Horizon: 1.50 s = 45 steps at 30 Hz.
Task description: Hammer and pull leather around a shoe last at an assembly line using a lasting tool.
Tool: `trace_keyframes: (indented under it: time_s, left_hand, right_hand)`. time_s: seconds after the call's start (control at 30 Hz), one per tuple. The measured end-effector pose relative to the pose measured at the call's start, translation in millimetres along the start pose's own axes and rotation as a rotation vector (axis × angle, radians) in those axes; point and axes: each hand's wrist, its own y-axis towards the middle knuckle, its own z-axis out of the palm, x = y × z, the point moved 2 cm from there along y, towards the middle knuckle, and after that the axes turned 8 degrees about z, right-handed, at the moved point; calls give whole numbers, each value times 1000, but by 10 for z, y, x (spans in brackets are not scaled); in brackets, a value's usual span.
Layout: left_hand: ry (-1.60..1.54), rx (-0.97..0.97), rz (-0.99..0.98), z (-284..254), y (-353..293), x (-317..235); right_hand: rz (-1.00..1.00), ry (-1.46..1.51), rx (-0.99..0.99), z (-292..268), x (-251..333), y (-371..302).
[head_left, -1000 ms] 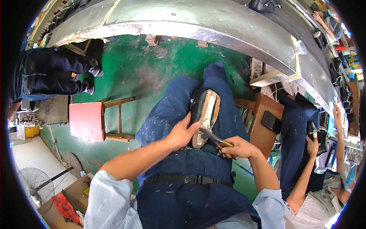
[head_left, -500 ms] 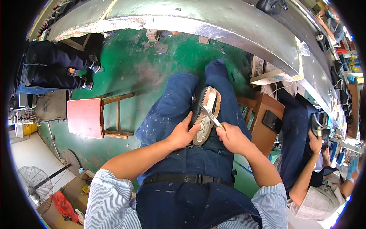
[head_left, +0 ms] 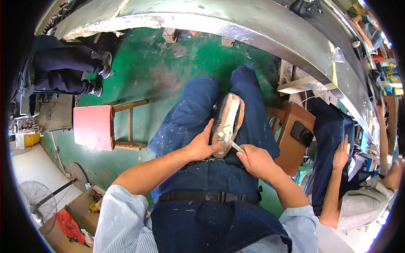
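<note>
A black shoe (head_left: 230, 116) lies sole up across my thighs, its pale sole lined with a jagged, puckered edge. My left hand (head_left: 202, 146) grips the shoe's left side near the lower end, the thumb lying over the sole. In my right hand (head_left: 258, 161) is a hammer (head_left: 235, 145), fingers wrapped round its light handle. The hammer's metal head rests on or just above the lower part of the sole, close to my left thumb; contact cannot be made out.
A long metal-edged bench (head_left: 236, 31) curves across the front. To the left stands a red-topped stool (head_left: 93, 127); to the right a brown stool (head_left: 291, 147) carries a phone (head_left: 302, 133). A co-worker sits at right, another person's legs show at left. A fan (head_left: 38, 202) stands lower left.
The hammer head has moved down the sole toward my left thumb, and my right hand has dropped slightly. At right, the co-worker's hand no longer holds a dark shoe and lies on the leg.
</note>
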Motion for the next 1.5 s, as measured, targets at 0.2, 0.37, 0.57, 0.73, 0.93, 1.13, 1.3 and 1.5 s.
trace_keyframes:
  time_s: [0.2, 0.37, 0.57, 0.73, 0.93, 1.13, 1.3, 1.5]
  left_hand:
    - [401, -28, -15, -359, -24, -536]
    - [5, -261, 497, -849, 9, -1311]
    - [-72, -346, 203, -468, 969, -1048]
    - [-149, -205, -40, 72, 739, 31]
    - [-47, -211, 233, 182, 530, 48]
    - [32, -245, 245, 170, 456, -4]
    - [127, -245, 312, 160, 328, -132]
    - [-32, -235, 217, 104, 307, 14]
  right_hand:
    - [102, 618, -157, 106, -408, -229]
    - [219, 858, -181, 409, -780, -403]
    - [209, 898, -148, 357, -662, -446]
    - [162, 606, -100, -30, -401, -568]
    - [-18, 311, -161, -201, -301, -549]
    - [-143, 84, -173, -458, -213, -423]
    - [184, 24, 390, -927, 88, -169]
    - [98, 68, 157, -519, -32, -26]
